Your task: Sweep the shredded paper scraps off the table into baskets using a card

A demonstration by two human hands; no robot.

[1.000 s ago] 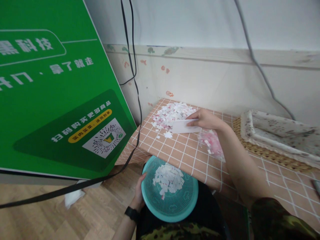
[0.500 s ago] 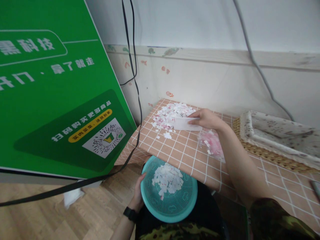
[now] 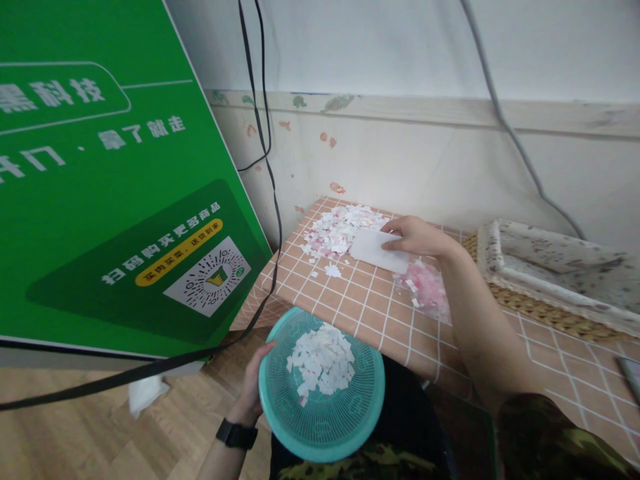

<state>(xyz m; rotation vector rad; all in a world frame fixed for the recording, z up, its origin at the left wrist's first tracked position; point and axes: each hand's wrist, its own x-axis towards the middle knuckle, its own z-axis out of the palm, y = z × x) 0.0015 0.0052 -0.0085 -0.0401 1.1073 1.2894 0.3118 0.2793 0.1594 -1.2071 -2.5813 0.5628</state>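
My left hand (image 3: 255, 383) grips the left rim of a round teal plastic colander (image 3: 325, 427); most of its fingers are hidden beneath. Inside the colander lies a heap of small white paper scraps (image 3: 325, 360). Over the table, my right hand (image 3: 413, 237) pinches a flat white card (image 3: 375, 251) between thumb and fingers. The card's left edge meets a pile of white and pink paper scraps (image 3: 333, 230) at the table's far corner. Below the right wrist, a clear bag with pink and white bits (image 3: 425, 287) rests on the cloth.
A checked brown cloth (image 3: 360, 303) covers the table. On the right stands a fabric-lined wicker basket (image 3: 545, 310), with a dark flat object (image 3: 631, 373) near it. A green sign panel (image 3: 125, 200) fills the left, and a black strap (image 3: 276, 220) hangs before it.
The colander and my left hand have moved left and slightly toward me. The card in my right hand has tilted, showing more of its flat face.
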